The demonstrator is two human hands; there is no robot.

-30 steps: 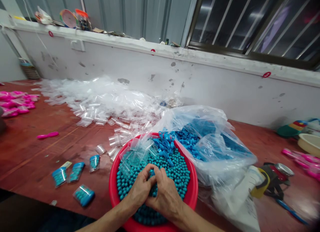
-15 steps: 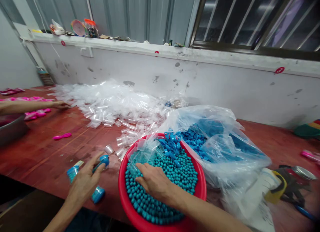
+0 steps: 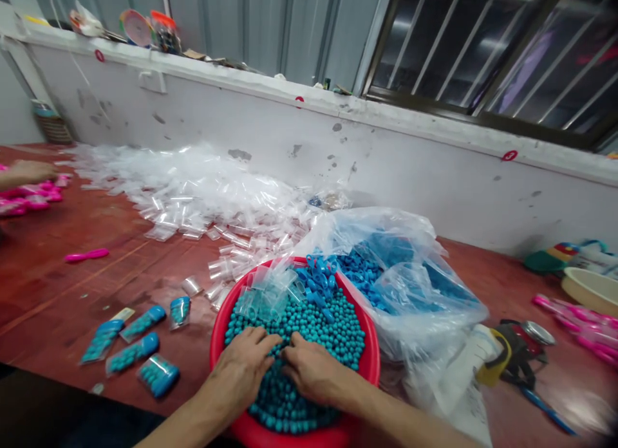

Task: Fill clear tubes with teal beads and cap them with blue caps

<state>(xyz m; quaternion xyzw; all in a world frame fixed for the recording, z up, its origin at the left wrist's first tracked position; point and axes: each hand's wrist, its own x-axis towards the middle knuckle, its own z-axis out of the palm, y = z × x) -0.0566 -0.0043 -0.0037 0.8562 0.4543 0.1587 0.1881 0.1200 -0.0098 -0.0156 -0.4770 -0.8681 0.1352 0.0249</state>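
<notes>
My left hand (image 3: 244, 364) and my right hand (image 3: 313, 369) are close together over the turquoise beads (image 3: 338, 335) in a red basin (image 3: 223, 329). The fingers of both hands are curled, with their tips down among the beads; what they hold, if anything, is hidden. Clear plastic tubes (image 3: 263, 300) lie on the beads just beyond my hands. Blue caps (image 3: 318, 277) are heaped at the basin's far side. Left of the basin, several small clear packs (image 3: 158, 375) with blue caps and turquoise beads inside lie on the red table (image 3: 159, 261).
Many clear tubes (image 3: 203, 184) are piled along the wall. A plastic bag (image 3: 410, 274) of blue caps stands right of the basin. Another person's hand (image 3: 31, 172) is at pink items (image 3: 36, 197) on the far left. At right lie a tape roll (image 3: 499, 358) and pink packs (image 3: 584, 326).
My left hand has let go of blue-capped packs on the table and moved right into the basin. My right hand has come nearer, away from the clear tubes. The view has shifted right.
</notes>
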